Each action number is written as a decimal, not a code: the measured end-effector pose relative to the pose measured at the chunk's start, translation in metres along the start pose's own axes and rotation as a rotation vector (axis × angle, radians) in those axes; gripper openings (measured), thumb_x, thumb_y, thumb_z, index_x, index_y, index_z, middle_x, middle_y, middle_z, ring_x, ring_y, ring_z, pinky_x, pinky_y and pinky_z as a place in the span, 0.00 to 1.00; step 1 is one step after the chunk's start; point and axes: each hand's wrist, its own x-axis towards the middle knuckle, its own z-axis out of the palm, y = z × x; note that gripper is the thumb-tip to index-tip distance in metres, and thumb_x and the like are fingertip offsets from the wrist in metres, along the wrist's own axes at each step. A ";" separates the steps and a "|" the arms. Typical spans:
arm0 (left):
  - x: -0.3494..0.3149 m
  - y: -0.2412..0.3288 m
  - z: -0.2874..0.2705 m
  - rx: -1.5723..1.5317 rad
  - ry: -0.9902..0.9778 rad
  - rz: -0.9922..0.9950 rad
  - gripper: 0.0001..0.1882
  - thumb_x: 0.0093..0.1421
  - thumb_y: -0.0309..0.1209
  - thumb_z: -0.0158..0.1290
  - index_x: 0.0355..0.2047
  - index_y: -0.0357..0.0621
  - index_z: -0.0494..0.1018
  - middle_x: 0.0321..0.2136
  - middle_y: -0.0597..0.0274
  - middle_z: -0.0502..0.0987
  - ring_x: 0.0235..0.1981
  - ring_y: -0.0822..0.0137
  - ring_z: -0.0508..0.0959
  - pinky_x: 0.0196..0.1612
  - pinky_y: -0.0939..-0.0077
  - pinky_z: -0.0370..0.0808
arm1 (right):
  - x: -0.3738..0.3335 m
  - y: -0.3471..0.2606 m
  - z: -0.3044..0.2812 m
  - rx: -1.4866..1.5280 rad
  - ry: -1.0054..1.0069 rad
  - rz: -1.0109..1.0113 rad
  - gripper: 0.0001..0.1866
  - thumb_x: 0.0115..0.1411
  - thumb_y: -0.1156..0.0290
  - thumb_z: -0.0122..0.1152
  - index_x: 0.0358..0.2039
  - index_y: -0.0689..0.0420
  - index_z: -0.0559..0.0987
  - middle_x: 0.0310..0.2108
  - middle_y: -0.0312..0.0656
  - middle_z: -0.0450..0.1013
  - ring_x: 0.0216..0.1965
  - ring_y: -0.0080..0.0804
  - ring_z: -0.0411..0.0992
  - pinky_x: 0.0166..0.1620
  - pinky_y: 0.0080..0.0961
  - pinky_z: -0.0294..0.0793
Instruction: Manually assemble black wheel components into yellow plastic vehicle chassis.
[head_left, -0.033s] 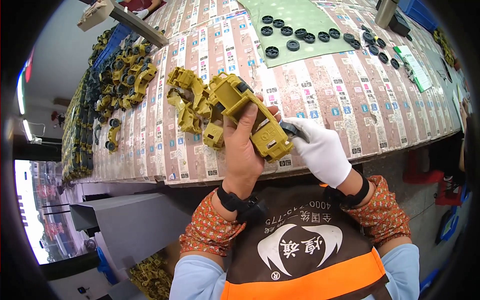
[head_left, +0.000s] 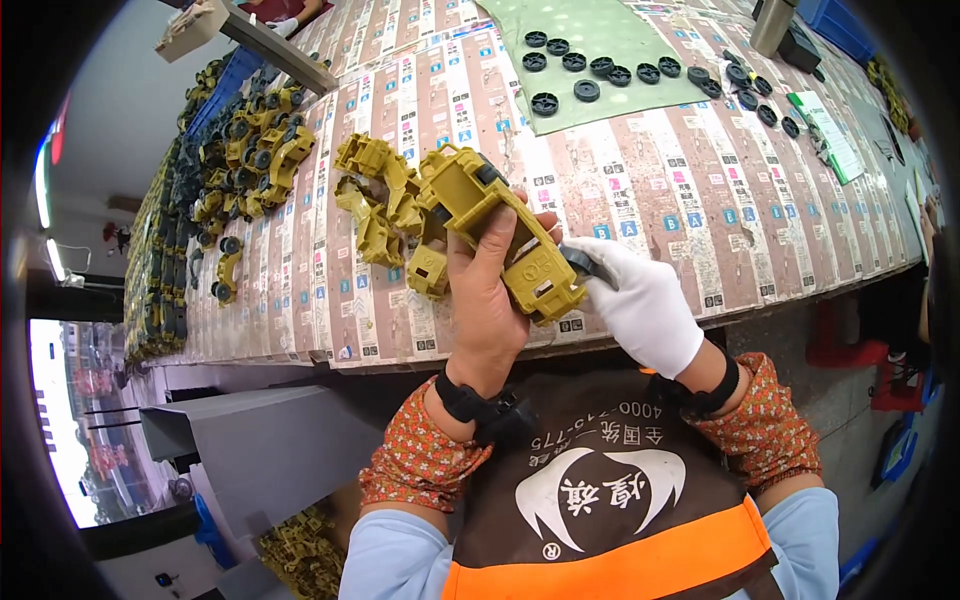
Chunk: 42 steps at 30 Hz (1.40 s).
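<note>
Head view: one moment at a paper-covered workbench (head_left: 700, 200).
Left hand (head_left: 490, 300): bare, fingers wrapped tight round an olive-yellow toy truck body (head_left: 505, 235), held tilted above the bench edge.
Right hand (head_left: 645, 305): in a white glove, fingertips pinched on a black wheel (head_left: 588, 265) that touches the truck body's near end.
Step in hand: it looks like fitting the wheel to the body; the next move likely calls for a firm, straight press while the left hand steadies the shell.
Beyond the left hand: a heap of unfitted yellow truck shells (head_left: 375, 195), just past the fingers.
Far beyond the right hand: loose black wheels (head_left: 600, 68) on a green mat (head_left: 640, 30).
Far left: finished trucks (head_left: 260, 150), well apart.
</note>
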 end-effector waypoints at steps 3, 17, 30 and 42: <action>0.001 -0.001 -0.001 0.014 0.005 0.032 0.16 0.69 0.31 0.57 0.54 0.42 0.69 0.47 0.58 0.77 0.43 0.59 0.83 0.46 0.61 0.85 | -0.007 0.000 -0.002 -0.010 -0.044 -0.119 0.27 0.59 0.84 0.53 0.61 0.60 0.74 0.39 0.58 0.78 0.40 0.47 0.80 0.45 0.32 0.78; -0.013 -0.013 0.002 0.243 -0.058 0.224 0.15 0.70 0.30 0.56 0.54 0.42 0.71 0.46 0.60 0.80 0.42 0.62 0.84 0.49 0.64 0.82 | -0.029 -0.006 0.008 -0.060 -0.153 -0.056 0.46 0.49 0.92 0.44 0.72 0.57 0.61 0.44 0.60 0.78 0.45 0.42 0.82 0.46 0.31 0.80; 0.032 0.128 -0.044 0.094 -0.164 -0.189 0.24 0.71 0.36 0.48 0.64 0.40 0.65 0.59 0.46 0.74 0.59 0.48 0.77 0.61 0.44 0.75 | 0.022 -0.007 -0.028 0.034 0.088 0.058 0.21 0.66 0.84 0.52 0.58 0.64 0.77 0.46 0.49 0.82 0.44 0.31 0.83 0.46 0.25 0.80; 0.271 0.308 -0.237 -0.043 0.454 -0.007 0.23 0.72 0.43 0.48 0.60 0.41 0.69 0.55 0.49 0.75 0.51 0.43 0.79 0.55 0.34 0.76 | -0.004 0.076 -0.052 0.307 0.265 0.288 0.22 0.65 0.86 0.45 0.59 0.69 0.71 0.44 0.51 0.78 0.36 0.29 0.80 0.27 0.13 0.75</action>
